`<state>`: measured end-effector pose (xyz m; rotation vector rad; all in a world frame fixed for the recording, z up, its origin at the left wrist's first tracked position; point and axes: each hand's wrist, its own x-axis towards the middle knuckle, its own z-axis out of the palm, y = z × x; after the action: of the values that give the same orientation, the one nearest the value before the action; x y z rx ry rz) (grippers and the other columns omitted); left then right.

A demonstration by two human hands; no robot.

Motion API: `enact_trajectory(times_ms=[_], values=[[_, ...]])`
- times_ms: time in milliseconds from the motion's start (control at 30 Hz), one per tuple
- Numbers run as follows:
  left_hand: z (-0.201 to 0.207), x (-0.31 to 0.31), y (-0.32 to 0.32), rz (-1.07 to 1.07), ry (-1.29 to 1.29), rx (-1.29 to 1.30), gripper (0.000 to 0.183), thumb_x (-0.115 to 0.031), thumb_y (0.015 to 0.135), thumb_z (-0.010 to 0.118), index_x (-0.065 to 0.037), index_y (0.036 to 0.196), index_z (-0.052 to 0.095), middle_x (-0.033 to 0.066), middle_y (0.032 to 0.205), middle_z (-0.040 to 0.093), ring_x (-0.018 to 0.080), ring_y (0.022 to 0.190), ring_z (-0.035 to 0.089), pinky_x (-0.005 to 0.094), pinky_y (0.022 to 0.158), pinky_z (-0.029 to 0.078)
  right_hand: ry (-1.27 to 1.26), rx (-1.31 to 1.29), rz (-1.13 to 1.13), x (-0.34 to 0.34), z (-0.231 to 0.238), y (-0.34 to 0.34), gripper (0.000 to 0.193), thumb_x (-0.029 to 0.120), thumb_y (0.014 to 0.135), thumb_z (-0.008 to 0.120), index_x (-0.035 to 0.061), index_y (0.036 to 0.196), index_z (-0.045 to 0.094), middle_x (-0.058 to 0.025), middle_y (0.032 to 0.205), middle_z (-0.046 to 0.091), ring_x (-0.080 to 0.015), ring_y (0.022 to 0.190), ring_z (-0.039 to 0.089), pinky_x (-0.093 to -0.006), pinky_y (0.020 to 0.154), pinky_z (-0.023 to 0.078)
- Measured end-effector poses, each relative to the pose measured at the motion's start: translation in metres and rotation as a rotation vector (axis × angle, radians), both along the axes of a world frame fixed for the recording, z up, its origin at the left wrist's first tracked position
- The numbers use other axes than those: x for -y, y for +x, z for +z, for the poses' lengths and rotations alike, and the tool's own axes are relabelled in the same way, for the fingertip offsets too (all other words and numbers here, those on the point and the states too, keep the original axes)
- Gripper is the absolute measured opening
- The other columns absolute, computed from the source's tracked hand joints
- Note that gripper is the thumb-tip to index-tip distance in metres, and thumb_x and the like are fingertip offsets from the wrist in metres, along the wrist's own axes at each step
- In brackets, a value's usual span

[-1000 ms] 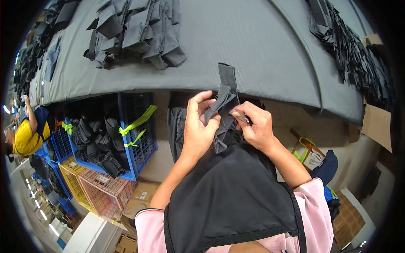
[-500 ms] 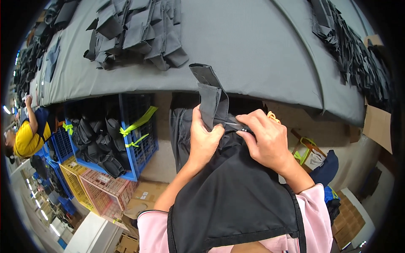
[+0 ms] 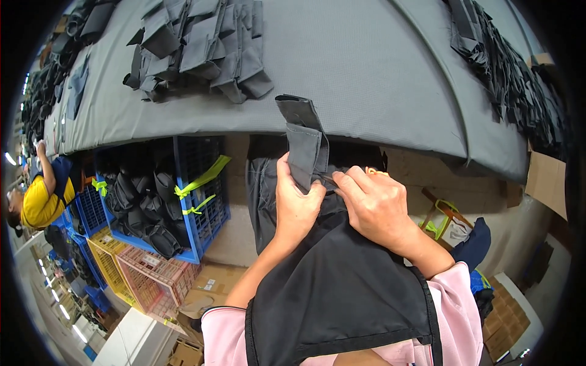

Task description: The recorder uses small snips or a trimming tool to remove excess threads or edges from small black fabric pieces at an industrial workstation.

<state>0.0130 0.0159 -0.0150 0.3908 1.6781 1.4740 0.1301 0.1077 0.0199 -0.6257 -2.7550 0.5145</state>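
Note:
My left hand (image 3: 297, 204) is closed round a dark grey sewn fabric piece (image 3: 304, 146), which stands up from the fingers with a folded flap on its front. Close beside it, my right hand (image 3: 373, 201) is closed on small thread snips (image 3: 329, 178). Only a thin metal tip of the snips shows, touching or nearly touching the lower right edge of the fabric; the rest is hidden in the fingers. An orange cord (image 3: 376, 172) pokes out behind the right knuckles. Both hands are above my black apron (image 3: 342, 280).
A table under grey cloth (image 3: 354, 67) lies ahead, bearing a pile of similar grey pieces (image 3: 201, 49) and a dark fabric heap (image 3: 506, 73) at right. Blue crates (image 3: 189, 201) with black items stand left. A person in yellow (image 3: 46, 198) works farther left.
My right hand has shifted slightly left, toward the fabric piece, and its fingers now cover more of the snips. The left hand keeps its hold almost unmoved.

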Motion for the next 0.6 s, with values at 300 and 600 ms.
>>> enact_trajectory(times_ms=[300,600], values=[[-0.009,0.002,-0.004,0.014,0.065,0.033,0.051,0.004,0.077,0.052,0.000,0.124,0.034,0.0111,0.109,0.050,0.0152,0.097,0.053,0.0282,0.084,0.045,-0.539,-0.279,-0.200,-0.004,-0.008,0.005,0.022,0.006,0.074,0.069,0.0039,0.095,0.063,-0.0064,0.080,0.060,-0.0202,0.062,0.061,-0.0289,0.054,0.047],[-0.009,0.004,-0.021,0.023,0.263,0.652,0.047,-0.029,0.094,0.054,-0.002,0.130,0.041,0.0055,0.110,0.053,0.0164,0.101,0.054,0.0380,0.092,0.047,-0.835,-0.536,-0.245,-0.007,-0.004,-0.018,0.026,-0.003,0.075,0.068,-0.0014,0.100,0.060,-0.0089,0.090,0.062,-0.0149,0.082,0.062,-0.0253,0.074,0.050]])
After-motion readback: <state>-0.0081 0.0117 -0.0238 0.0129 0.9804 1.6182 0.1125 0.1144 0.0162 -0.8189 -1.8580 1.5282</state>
